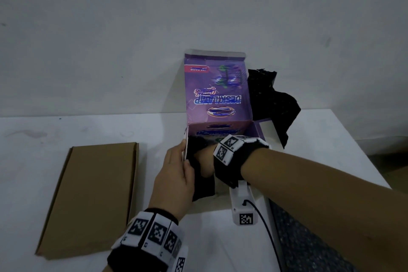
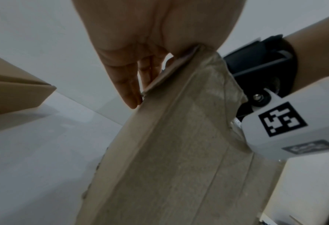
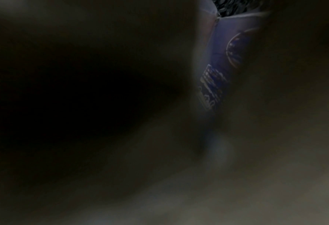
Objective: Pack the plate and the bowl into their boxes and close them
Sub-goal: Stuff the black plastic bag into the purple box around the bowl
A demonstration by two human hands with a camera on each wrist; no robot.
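A purple printed box (image 1: 218, 95) stands open at the table's middle, its lid flap upright. My left hand (image 1: 176, 168) holds the box's left side flap (image 2: 179, 137) between thumb and straight fingers (image 2: 125, 79). My right hand (image 1: 205, 161) reaches down into the box over something black; its fingers are hidden. The right wrist view is dark and shows only a strip of the purple box wall (image 3: 223, 53). A flat brown cardboard box (image 1: 92, 196) lies closed on the left. No plate or bowl is visible.
Crumpled black wrapping (image 1: 271, 104) sticks up behind the purple box on its right. The white table (image 1: 44, 134) meets a grey wall at the back, and its right edge runs close by my right forearm. Dark patterned fabric (image 1: 309, 249) shows at the lower right.
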